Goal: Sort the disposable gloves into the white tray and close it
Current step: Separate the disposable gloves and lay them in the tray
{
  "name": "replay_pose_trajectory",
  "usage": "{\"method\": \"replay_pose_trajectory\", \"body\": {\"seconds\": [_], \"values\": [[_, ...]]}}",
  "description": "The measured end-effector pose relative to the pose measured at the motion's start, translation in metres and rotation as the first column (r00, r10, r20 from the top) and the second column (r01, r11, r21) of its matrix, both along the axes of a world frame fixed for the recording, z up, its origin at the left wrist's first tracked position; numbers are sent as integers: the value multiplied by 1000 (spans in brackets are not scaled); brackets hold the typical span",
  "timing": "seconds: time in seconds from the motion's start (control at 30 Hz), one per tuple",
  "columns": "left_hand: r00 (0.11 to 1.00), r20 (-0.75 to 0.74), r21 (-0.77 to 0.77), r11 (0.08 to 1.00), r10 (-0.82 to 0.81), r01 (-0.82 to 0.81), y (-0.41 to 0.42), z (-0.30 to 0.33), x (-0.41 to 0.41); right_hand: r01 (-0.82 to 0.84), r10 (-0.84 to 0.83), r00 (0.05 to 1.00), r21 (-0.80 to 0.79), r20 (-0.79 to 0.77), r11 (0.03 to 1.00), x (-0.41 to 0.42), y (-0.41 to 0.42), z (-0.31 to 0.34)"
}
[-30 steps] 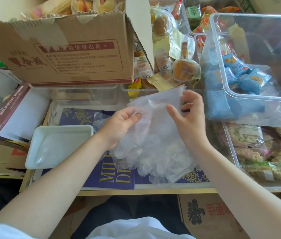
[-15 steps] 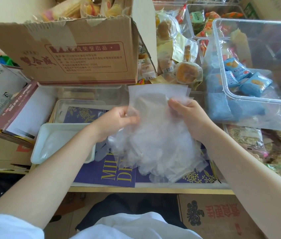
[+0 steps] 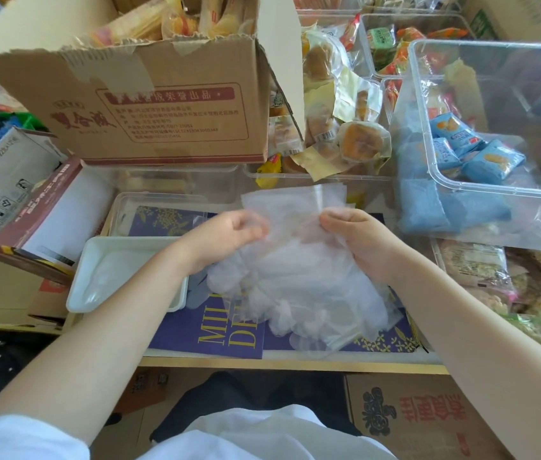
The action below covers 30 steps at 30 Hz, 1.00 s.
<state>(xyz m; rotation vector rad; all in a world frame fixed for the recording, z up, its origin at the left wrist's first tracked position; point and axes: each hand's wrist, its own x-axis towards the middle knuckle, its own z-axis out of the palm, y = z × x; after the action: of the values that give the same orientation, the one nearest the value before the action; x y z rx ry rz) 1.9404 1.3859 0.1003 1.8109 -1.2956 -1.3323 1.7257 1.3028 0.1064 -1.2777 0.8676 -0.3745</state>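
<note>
Above the middle of the table (image 3: 262,361), both hands hold up a bundle of clear disposable gloves (image 3: 299,283). On the left hand (image 3: 226,239) the grip is closed, thumb and curled fingers pinching the bundle's upper left edge; on the right hand (image 3: 358,240) the grip is likewise clamped, fingers folded over the upper right edge. Flat cuff ends of the gloves stand above the fingers, and the crumpled finger ends hang down onto a purple printed sheet (image 3: 209,333) lying on the table (its gold letters partly covered).

Just left of the gloves, partly under the left forearm, sits the white tray (image 3: 96,260), open, with something pale and filmy inside that cannot be made out. A torn cardboard box (image 3: 149,104) of wrapped snacks stands behind it. To the right, a clear plastic bin (image 3: 481,190) holds blue snack packets (image 3: 474,154), and wrapped buns (image 3: 362,141) are heaped between box and bin.
</note>
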Motion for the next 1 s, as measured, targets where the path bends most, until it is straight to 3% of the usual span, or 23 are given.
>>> {"method": "replay_pose_trajectory", "body": {"seconds": [0.2, 0.33, 0.4, 0.73, 0.87, 1.0], "values": [[986, -54, -211, 963, 159, -167, -1, -1, -10, 57, -75, 991, 153, 114, 987, 3, 2, 0], [989, -106, -233, 965, 101, -124, 8, 1, -6, -29, -65, 965, 350, 253, 936, -2, -1, 3], [990, -117, -226, 969, 78, -103, 10, 2, -5, -54, -42, 969, 378, 242, 924, -1, -1, 5], [953, -298, -256, 957, 56, -136, 17, 18, 10, -278, 167, 928, 321, 333, 905, -6, -8, 3], [944, -305, -250, 947, 122, -203, 18, 16, 14, -200, 126, 934, 197, 335, 960, -10, -1, -2], [961, -272, -305, 944, 40, -126, 19, 14, 13, -40, 47, 955, -30, 292, 999, -7, 6, 5]]}}
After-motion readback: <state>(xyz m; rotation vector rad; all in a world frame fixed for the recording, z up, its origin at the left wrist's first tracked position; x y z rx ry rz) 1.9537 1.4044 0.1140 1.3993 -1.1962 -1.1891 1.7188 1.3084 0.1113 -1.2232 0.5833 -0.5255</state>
